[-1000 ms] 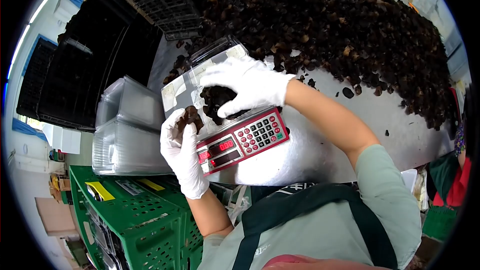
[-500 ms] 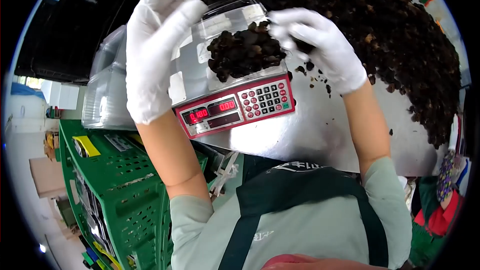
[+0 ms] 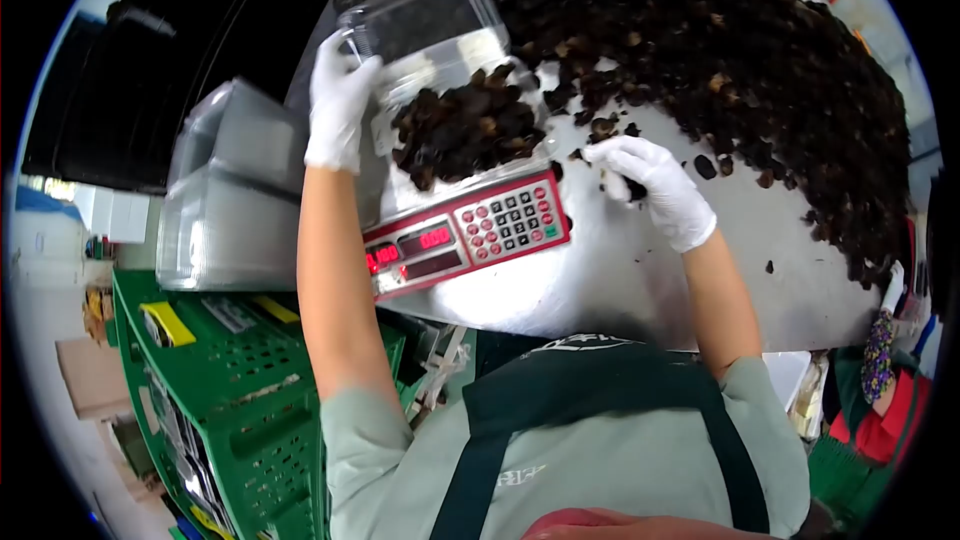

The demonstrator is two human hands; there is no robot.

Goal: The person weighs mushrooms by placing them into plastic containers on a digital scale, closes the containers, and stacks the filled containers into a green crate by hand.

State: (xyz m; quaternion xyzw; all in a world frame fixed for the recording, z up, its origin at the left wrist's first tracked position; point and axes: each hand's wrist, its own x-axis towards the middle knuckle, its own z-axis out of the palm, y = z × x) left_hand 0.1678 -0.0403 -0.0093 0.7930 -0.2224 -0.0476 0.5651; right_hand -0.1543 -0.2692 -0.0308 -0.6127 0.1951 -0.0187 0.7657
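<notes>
A clear plastic box holding dark dried pieces (image 3: 465, 130) rests on a red digital scale (image 3: 465, 235) with lit red digits. The box's clear lid (image 3: 425, 15) stands raised at its back. My left hand (image 3: 340, 105), in a white glove, has its fingers closed on the lid's left edge. To the right of the scale, my right hand (image 3: 652, 185), also gloved, is low over the metal table with its fingers curled round a dark piece (image 3: 632, 188). A few loose pieces lie by its fingertips.
A large heap of dark pieces (image 3: 720, 60) covers the back and right of the metal table (image 3: 640, 290). Stacked clear containers (image 3: 230, 210) stand at the left, above green crates (image 3: 240, 370). Black crates (image 3: 170, 70) are behind. Another person's gloved hand (image 3: 893, 285) shows at the right edge.
My left hand has moved down to the lid and closed on it; the lid now stands higher. My right hand has moved from beside the box down and right to the table.
</notes>
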